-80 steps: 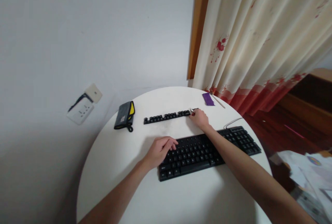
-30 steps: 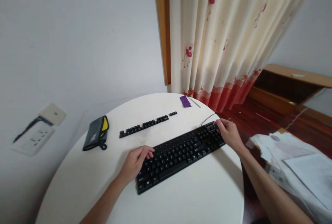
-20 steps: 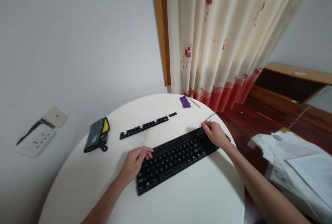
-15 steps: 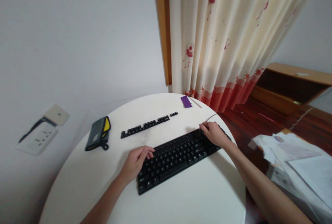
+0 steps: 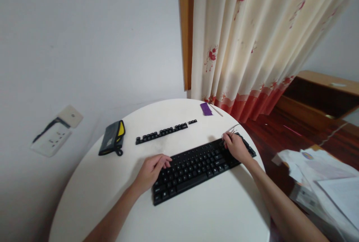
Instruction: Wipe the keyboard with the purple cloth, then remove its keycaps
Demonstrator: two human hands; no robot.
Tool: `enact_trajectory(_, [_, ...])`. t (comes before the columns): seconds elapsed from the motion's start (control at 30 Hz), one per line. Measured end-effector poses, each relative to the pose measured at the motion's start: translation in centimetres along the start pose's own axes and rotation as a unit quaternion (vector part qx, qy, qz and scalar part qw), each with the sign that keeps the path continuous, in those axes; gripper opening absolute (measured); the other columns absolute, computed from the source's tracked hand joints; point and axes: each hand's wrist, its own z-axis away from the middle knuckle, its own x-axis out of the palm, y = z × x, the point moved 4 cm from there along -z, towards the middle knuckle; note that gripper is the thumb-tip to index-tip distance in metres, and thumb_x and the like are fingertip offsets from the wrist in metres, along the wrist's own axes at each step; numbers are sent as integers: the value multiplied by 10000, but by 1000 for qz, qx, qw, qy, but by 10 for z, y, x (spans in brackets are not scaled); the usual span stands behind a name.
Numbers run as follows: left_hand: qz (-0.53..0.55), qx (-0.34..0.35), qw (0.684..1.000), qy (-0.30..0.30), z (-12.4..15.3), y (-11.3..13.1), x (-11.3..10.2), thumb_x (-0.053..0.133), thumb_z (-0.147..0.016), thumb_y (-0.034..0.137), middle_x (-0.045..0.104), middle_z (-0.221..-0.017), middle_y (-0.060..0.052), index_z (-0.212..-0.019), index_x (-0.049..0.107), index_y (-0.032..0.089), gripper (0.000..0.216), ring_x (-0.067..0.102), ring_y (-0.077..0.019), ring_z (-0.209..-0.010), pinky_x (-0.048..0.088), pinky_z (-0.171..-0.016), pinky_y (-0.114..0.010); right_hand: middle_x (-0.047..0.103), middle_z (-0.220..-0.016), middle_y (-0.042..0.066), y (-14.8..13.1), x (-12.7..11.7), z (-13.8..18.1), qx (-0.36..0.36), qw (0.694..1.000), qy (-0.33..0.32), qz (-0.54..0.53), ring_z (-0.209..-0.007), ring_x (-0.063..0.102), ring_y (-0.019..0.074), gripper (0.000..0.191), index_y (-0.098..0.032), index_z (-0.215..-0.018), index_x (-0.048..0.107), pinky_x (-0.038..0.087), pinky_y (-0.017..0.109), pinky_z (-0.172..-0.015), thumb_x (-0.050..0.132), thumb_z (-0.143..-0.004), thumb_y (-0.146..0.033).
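Note:
A black keyboard (image 5: 196, 167) lies slanted on the round white table (image 5: 196, 219). My left hand (image 5: 153, 169) rests on the keyboard's left end, its fingers lying loosely over the keys. My right hand (image 5: 238, 148) sits on the keyboard's upper right part. Its fingertips are pinched on a small thin metal tool (image 5: 230, 133) that points down at the keys. Behind the keyboard runs a row of loose black keycaps (image 5: 162, 133), with two more caps (image 5: 192, 121) just off its right end.
A grey and yellow pouch (image 5: 113, 142) lies at the left of the table. A purple slip (image 5: 206, 108) and a thin stick (image 5: 216, 110) lie at the far edge by the curtain (image 5: 252, 47). Papers (image 5: 322, 174) are piled at the right. Wall sockets (image 5: 50, 141) are at the left.
My right hand left the row of loose keycaps, went to the keyboard's right end, then shifted a little left along its top. My left hand stayed put. The view swung.

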Motion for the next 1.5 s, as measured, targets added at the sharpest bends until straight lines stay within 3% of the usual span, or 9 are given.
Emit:
enact_trajectory(0.13, [1, 5, 1000, 1, 0, 3, 1, 438, -993, 382, 695, -739, -33, -895, 713, 159, 368, 629, -155, -689, 495, -672, -257, 582, -508, -12, 10, 0, -4, 20, 995, 7, -95, -528, 580, 176, 360, -205, -720, 562, 410, 273, -617, 378, -966, -392])
enact_trajectory(0.37, [6, 0, 1000, -1, 1, 1, 3, 429, -998, 372, 696, -741, -29, -895, 710, 152, 372, 630, -152, -688, 498, -675, -258, 571, -451, 4, 6, -4, -13, 58, 989, 37, -128, -469, 535, 169, 397, -193, -650, 578, 399, 290, -602, 413, -946, -401])
enact_trajectory(0.53, [0, -6, 1000, -7, 2, 1, 6, 454, -994, 345, 705, -774, -24, -923, 716, 170, 323, 636, -154, -721, 497, -710, -268, 583, -489, -11, -57, 0, -14, -10, 979, 22, -203, -470, 524, 147, 351, -191, -718, 583, 393, 265, -550, 452, -951, -418])
enact_trajectory(0.67, [24, -14, 999, 16, 2, 4, 5, 588, -928, 307, 727, -894, -43, -1001, 716, 178, 196, 656, -177, -834, 501, -805, -301, 617, -598, -19, -121, 28, 1, -95, 953, -69, -278, -540, 551, 133, 243, -190, -809, 597, 410, 240, -552, 514, -937, -380])
enact_trajectory(0.8, [145, -17, 989, 34, 1, 4, 5, 694, -851, 268, 698, -1054, -74, -1179, 650, 178, 343, 650, -176, -879, 529, -817, -309, 619, -652, -21, -151, 60, 26, -146, 931, -125, -311, -612, 582, 132, 211, -196, -809, 599, 435, 239, -602, 516, -947, -333])
enact_trajectory(0.87, [183, -22, 983, 30, 1, 3, 6, 737, -812, 244, 682, -1070, -77, -1183, 645, 177, 388, 649, -176, -894, 533, -822, -307, 634, -678, -13, -152, 69, 36, -162, 931, -123, -305, -654, 601, 139, 208, -196, -814, 613, 447, 246, -635, 515, -952, -316])
enact_trajectory(1.1, [226, -20, 974, -19, 2, 7, 12, 731, -811, 214, 652, -971, -58, -989, 694, 148, 194, 629, -165, -867, 513, -806, -296, 664, -716, -5, -143, 75, 53, -192, 930, -107, -294, -690, 634, 144, 174, -198, -836, 632, 470, 249, -674, 523, -955, -264])
enact_trajectory(1.3, [197, -4, 978, -67, 6, 11, 7, 677, -872, 258, 622, -977, -39, -1249, 560, 193, 400, 582, -153, -872, 484, -825, -292, 694, -779, 4, -143, 82, 60, -225, 917, -110, -310, -713, 641, 138, 123, -198, -890, 651, 483, 238, -692, 545, -946, -225])
enact_trajectory(1.5, [149, 7, 983, -106, 8, 12, 9, 623, -914, 301, 616, -992, -50, -1200, 584, 183, 313, 573, -162, -877, 485, -810, -293, 720, -866, 24, -145, 91, 69, -242, 913, -111, -310, -784, 673, 149, 131, -198, -944, 663, 509, 246, -741, 533, -940, -197])
